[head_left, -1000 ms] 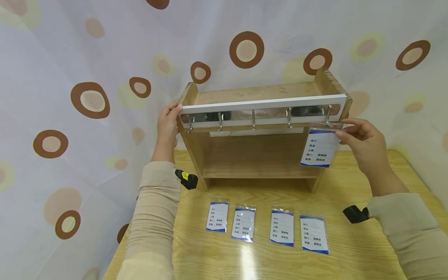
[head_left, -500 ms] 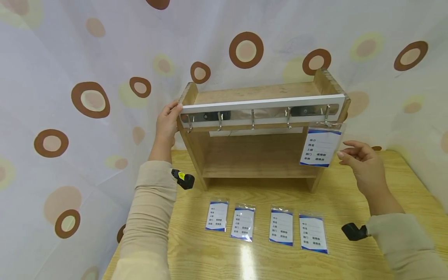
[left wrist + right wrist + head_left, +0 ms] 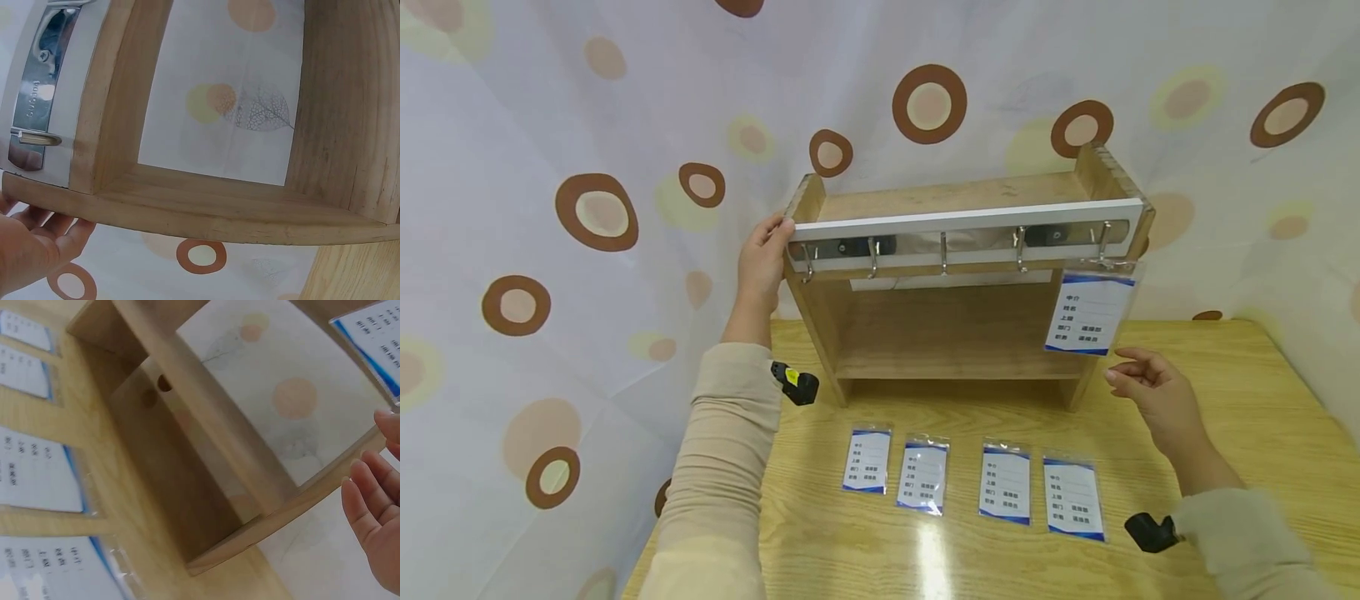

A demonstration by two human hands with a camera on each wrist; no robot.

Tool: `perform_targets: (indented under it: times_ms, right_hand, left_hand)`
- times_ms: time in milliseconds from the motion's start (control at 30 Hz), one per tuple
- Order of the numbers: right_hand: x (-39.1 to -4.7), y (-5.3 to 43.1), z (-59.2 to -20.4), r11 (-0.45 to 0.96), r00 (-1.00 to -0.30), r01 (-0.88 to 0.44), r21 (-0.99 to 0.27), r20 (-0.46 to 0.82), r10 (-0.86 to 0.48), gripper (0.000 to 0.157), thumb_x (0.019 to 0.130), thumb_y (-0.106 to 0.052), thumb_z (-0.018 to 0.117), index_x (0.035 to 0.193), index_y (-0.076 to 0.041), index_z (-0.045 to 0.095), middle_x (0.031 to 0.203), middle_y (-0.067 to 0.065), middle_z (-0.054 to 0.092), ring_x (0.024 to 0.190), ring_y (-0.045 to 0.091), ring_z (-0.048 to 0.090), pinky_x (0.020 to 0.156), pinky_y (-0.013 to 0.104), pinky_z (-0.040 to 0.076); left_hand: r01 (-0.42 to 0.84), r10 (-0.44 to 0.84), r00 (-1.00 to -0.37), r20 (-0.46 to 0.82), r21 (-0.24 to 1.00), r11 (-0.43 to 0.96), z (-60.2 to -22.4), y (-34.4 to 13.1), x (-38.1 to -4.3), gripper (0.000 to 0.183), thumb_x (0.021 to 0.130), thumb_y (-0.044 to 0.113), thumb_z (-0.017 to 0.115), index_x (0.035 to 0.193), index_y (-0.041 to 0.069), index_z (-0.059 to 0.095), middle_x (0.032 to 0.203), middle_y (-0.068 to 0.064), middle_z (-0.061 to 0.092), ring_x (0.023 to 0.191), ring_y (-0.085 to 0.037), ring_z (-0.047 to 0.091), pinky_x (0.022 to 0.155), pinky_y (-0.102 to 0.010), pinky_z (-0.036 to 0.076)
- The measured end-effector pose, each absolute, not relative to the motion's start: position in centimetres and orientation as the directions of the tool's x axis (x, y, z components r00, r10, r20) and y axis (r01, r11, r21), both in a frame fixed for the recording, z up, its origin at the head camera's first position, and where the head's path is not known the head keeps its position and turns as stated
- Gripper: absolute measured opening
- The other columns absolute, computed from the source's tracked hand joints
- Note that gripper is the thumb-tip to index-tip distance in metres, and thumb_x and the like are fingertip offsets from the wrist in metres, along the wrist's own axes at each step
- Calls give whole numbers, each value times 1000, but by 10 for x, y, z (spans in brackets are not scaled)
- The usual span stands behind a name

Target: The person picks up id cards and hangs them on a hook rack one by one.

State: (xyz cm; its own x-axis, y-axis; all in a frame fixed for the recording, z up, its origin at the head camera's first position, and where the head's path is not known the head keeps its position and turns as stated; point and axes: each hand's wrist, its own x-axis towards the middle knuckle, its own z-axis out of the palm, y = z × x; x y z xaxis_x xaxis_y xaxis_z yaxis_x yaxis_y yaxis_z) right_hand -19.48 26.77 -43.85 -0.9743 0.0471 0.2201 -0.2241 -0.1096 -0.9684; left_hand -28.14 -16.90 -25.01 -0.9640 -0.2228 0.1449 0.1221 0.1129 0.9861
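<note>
A wooden shelf rack (image 3: 947,333) carries a white front board with a row of metal hooks (image 3: 943,252). From the rightmost hook hangs a badge in a clear sleeve (image 3: 1088,315), printed side forward. My left hand (image 3: 761,262) holds the rack's upper left corner, thumb at the front; in the left wrist view its fingers (image 3: 70,240) lie against the outer side panel. Just below and right of the hanging badge, my right hand (image 3: 1157,400) is in the air with relaxed fingers and nothing in them. The right wrist view shows it beside the rack's side panel (image 3: 294,506).
Several more badges lie on the wooden table (image 3: 970,567) before the rack, among them a leftmost badge (image 3: 867,461) and a rightmost badge (image 3: 1073,498). Behind everything hangs a white dotted cloth (image 3: 1000,50), which also runs along the left side.
My right hand has let go of the badge, which stays hanging on the rightmost hook, and has moved down and slightly left. The left hand keeps its place on the rack.
</note>
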Motion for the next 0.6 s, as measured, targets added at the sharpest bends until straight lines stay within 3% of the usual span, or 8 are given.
perform_targets:
  times_ms: [133,300,400,600]
  right_hand:
    - [-197,272,-466,0,-988,-153,-988,153,36,25,81,-10,61,105,-14,56,84,-3,56,70,8,55,63,18,46]
    - [-207,284,-508,60,-995,-94,-994,95,19,31,81,-12,61,110,-8,55,88,2,56,74,13,56,64,21,46]
    - [-202,281,-511,114,-997,-81,-990,78,-28,37,81,-17,61,114,-2,50,90,2,54,77,14,54,66,21,45]
    - [-187,265,-503,278,-999,41,-960,-42,0,49,82,-27,60,118,2,44,93,1,53,81,9,52,69,20,44]
  left_hand:
    - [119,-226,-963,144,985,123,-251,-169,-282,47,87,31,49,130,12,41,132,-6,37,116,-19,37,89,-37,36]
    - [118,-234,-962,142,986,116,-251,-169,-283,47,87,31,50,129,13,42,132,-5,37,117,-19,36,90,-38,35]
    - [119,-240,-960,145,985,122,-250,-168,-282,47,86,32,51,129,14,43,132,-4,37,117,-19,36,89,-38,35]
    - [112,-253,-957,142,985,132,-251,-167,-284,48,86,33,52,129,15,43,133,-1,37,119,-16,34,91,-36,34]
